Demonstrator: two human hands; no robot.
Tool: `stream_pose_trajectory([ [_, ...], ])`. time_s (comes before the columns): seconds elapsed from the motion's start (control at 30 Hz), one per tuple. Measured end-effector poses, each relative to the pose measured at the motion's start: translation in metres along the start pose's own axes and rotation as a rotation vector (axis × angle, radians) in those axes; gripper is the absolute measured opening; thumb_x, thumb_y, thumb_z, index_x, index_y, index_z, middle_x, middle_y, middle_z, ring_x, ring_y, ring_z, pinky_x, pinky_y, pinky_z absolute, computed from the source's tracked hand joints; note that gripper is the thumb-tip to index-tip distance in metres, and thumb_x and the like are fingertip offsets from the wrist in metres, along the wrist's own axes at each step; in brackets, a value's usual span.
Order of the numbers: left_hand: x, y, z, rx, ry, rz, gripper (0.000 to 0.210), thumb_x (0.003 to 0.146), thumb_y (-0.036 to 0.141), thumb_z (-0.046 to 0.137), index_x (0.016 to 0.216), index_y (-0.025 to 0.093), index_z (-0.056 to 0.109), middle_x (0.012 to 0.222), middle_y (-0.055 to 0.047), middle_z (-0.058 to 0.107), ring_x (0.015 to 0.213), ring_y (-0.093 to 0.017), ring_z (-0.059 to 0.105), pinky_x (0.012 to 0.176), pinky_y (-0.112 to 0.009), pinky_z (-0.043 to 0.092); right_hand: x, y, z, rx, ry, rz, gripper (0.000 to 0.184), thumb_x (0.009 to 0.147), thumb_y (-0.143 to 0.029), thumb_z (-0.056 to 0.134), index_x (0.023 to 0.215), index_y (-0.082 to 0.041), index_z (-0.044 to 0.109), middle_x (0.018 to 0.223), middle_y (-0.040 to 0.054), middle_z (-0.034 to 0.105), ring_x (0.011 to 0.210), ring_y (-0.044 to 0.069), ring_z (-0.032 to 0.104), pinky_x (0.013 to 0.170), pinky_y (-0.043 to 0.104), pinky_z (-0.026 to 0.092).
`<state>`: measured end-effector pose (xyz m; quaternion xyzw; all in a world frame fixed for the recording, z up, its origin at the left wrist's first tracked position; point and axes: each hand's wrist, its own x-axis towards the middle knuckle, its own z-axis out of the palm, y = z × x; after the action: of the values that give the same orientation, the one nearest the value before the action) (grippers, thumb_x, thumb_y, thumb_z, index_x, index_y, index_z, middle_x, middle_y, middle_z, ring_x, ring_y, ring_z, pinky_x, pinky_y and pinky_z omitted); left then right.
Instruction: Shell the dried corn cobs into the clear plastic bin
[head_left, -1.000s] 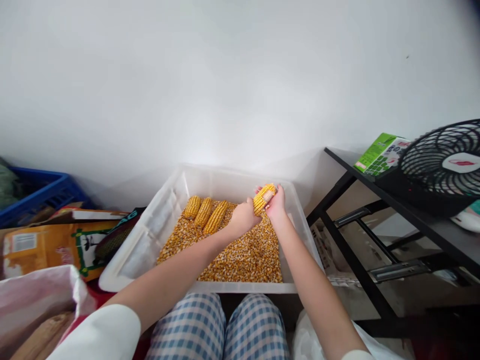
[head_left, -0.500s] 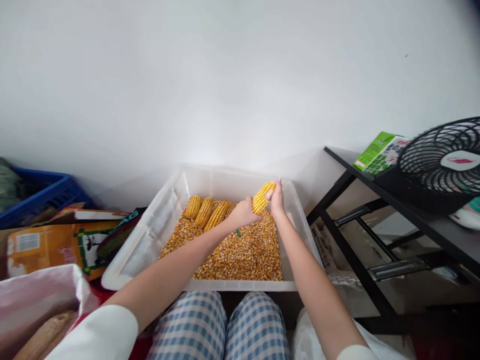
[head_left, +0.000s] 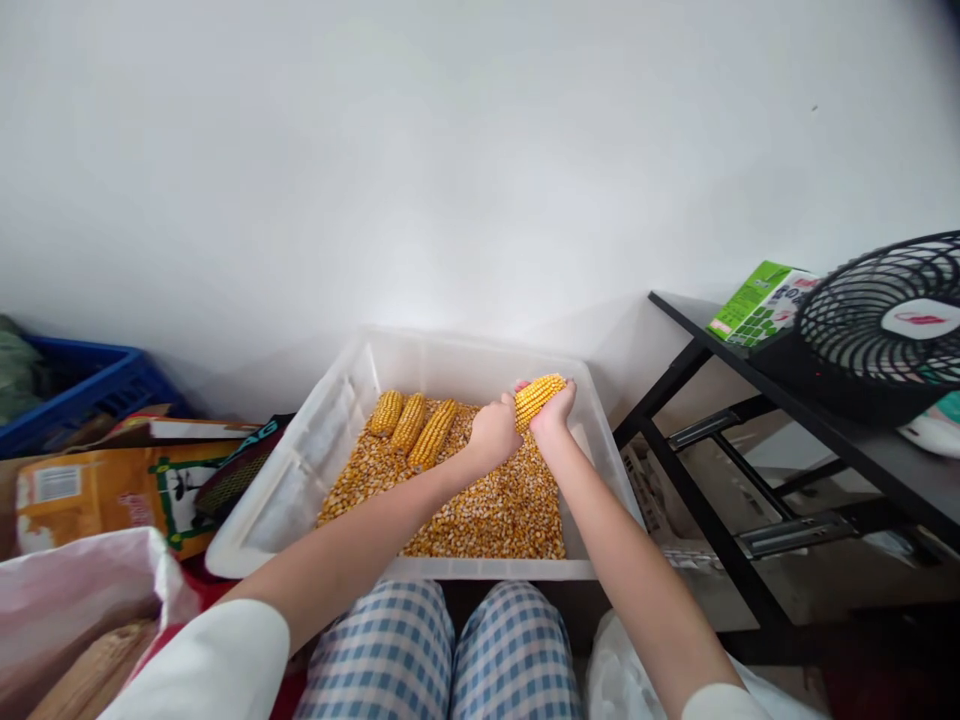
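- A yellow corn cob is held up over the right rear part of a white plastic tub, tilted with its far end raised to the right.
- The left hand is closed around the cob's near end.
- The right hand wraps the cob from below and the right, palm against it, with some fingertips showing behind.
- Below, loose kernels cover much of the tub's floor.
- Three other cobs lie side by side on the kernels, left of the hands.
- Knees in checked trousers are just in front of the tub.
- To the right, a black worktop carries a fan and a green-and-white box.
- To the left are a blue crate and an orange packet.
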<state>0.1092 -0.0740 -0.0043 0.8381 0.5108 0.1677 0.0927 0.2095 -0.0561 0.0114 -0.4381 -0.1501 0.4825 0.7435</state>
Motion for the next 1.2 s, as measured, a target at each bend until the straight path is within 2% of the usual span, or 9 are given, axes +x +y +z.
stream_pose_trajectory([
  [0.1,0.000,-0.001,-0.003,-0.048,-0.021,-0.014,0.040,0.060,0.025,0.059,0.095,0.014,0.042,0.074,-0.009,0.061,0.070,-0.025,0.061,0.059,-0.030,0.044,-0.003,-0.001,0.005,0.044,0.025,0.044,0.056,0.076,-0.061,0.013,0.061,-0.019,0.047,0.050,0.0059,0.059,0.050,0.018,0.059,0.050,0.033,0.050],
  [0.4,-0.001,-0.002,-0.012,-0.173,-0.048,0.057,0.045,0.063,0.038,0.058,0.099,0.014,0.045,0.080,-0.011,0.064,0.073,-0.025,0.062,0.058,-0.029,0.043,-0.008,-0.006,0.006,0.012,0.003,-0.083,0.053,0.075,-0.065,0.021,0.061,-0.019,0.045,0.045,0.0031,0.055,0.046,0.017,0.057,0.044,0.028,0.047],
  [0.63,0.005,-0.011,-0.008,-0.339,-0.081,0.149,0.050,0.053,0.036,0.065,0.097,0.015,0.051,0.080,-0.009,0.064,0.070,-0.024,0.062,0.056,-0.027,0.042,-0.008,-0.004,0.003,-0.044,0.034,-0.117,0.056,0.073,-0.069,0.019,0.061,-0.020,0.044,0.043,0.0010,0.050,0.044,0.016,0.054,0.041,0.027,0.044],
  [0.73,0.005,-0.012,-0.009,-0.559,-0.158,0.178,0.042,0.050,0.031,0.067,0.088,0.015,0.056,0.073,-0.006,0.063,0.061,-0.021,0.059,0.051,-0.026,0.042,-0.003,-0.004,-0.003,-0.096,0.053,-0.241,0.050,0.077,-0.063,0.021,0.057,-0.022,0.040,0.041,-0.0025,0.044,0.042,0.013,0.048,0.041,0.025,0.041],
  [0.83,0.000,-0.011,-0.017,-0.901,-0.394,0.194,0.038,0.054,0.030,0.066,0.088,0.015,0.058,0.068,-0.003,0.060,0.051,-0.014,0.053,0.041,-0.022,0.038,0.004,-0.007,-0.009,-0.090,0.069,-0.396,0.040,0.081,-0.052,0.026,0.054,-0.022,0.034,0.042,-0.0058,0.039,0.039,0.010,0.042,0.041,0.022,0.038],
  [0.97,-0.004,-0.012,-0.029,-1.176,-0.568,0.086,0.063,0.050,0.029,0.072,0.109,0.018,0.050,0.083,-0.005,0.062,0.052,-0.010,0.054,0.043,-0.020,0.040,0.009,-0.014,-0.009,-0.083,-0.053,-0.173,0.042,0.082,-0.049,0.023,0.057,-0.021,0.042,0.043,-0.0049,0.045,0.040,0.011,0.045,0.042,0.022,0.038],
  [1.03,-0.002,-0.016,-0.030,-1.255,-0.635,0.010,0.065,0.054,0.032,0.071,0.113,0.021,0.047,0.087,-0.005,0.063,0.056,-0.012,0.057,0.047,-0.021,0.043,0.009,-0.015,-0.007,-0.144,-0.115,-0.084,0.045,0.081,-0.050,0.024,0.062,-0.019,0.050,0.047,-0.0030,0.052,0.044,0.012,0.051,0.044,0.022,0.039],
  [1.1,0.003,-0.020,-0.028,-1.370,-0.649,-0.042,0.053,0.061,0.039,0.065,0.108,0.018,0.051,0.081,-0.006,0.064,0.059,-0.013,0.059,0.050,-0.023,0.044,0.008,-0.013,-0.005,-0.204,-0.129,-0.075,0.044,0.081,-0.050,0.030,0.068,-0.017,0.056,0.056,-0.0014,0.059,0.051,0.011,0.055,0.047,0.020,0.040],
  [1.2,0.014,-0.023,-0.020,-1.628,-0.495,-0.116,0.042,0.071,0.046,0.054,0.096,0.013,0.057,0.078,-0.009,0.063,0.063,-0.014,0.059,0.058,-0.025,0.047,0.002,-0.008,-0.001,-0.249,-0.115,-0.087,0.039,0.081,-0.048,0.036,0.075,-0.017,0.060,0.069,-0.0006,0.064,0.057,0.010,0.057,0.048,0.019,0.041],
])
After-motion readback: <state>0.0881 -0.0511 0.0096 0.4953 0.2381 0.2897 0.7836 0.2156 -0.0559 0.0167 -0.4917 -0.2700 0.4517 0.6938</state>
